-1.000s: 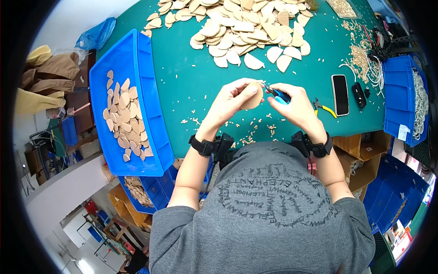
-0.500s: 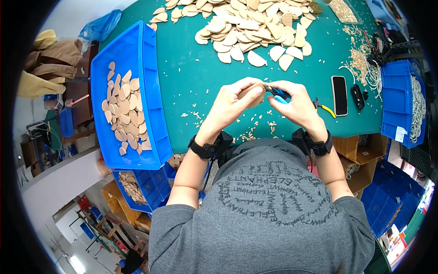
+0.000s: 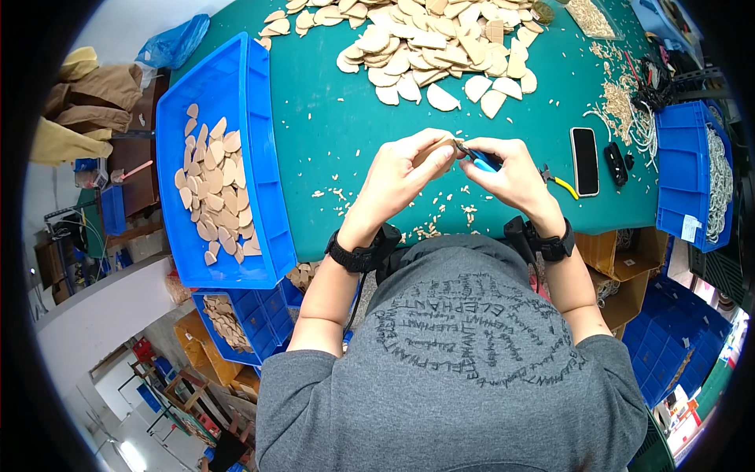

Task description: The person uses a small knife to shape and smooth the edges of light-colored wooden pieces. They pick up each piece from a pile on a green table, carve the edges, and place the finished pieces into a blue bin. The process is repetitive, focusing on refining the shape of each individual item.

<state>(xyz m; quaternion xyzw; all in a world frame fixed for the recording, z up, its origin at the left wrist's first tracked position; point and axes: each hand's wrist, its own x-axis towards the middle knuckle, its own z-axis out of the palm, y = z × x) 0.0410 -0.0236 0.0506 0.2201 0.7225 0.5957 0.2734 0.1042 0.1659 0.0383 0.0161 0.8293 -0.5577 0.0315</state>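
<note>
My left hand point(image 3: 401, 173) pinches a pale wooden piece point(image 3: 437, 154) above the green table point(image 3: 330, 126). My right hand point(image 3: 511, 173) grips blue-handled cutters point(image 3: 476, 159) whose jaws meet the edge of that piece. Small wood chips point(image 3: 440, 216) lie scattered on the table under both hands. Black bands sit on both wrists.
A heap of wooden pieces point(image 3: 429, 47) lies at the table's far side. A blue tray point(image 3: 169, 181) to my left holds several trimmed pieces. Yellow-handled pliers point(image 3: 560, 182), a black phone point(image 3: 584, 160) and a blue bin point(image 3: 692, 173) sit to my right.
Both hands stay together over the same spot with the piece and cutters; the view has shifted slightly, nothing else moved.
</note>
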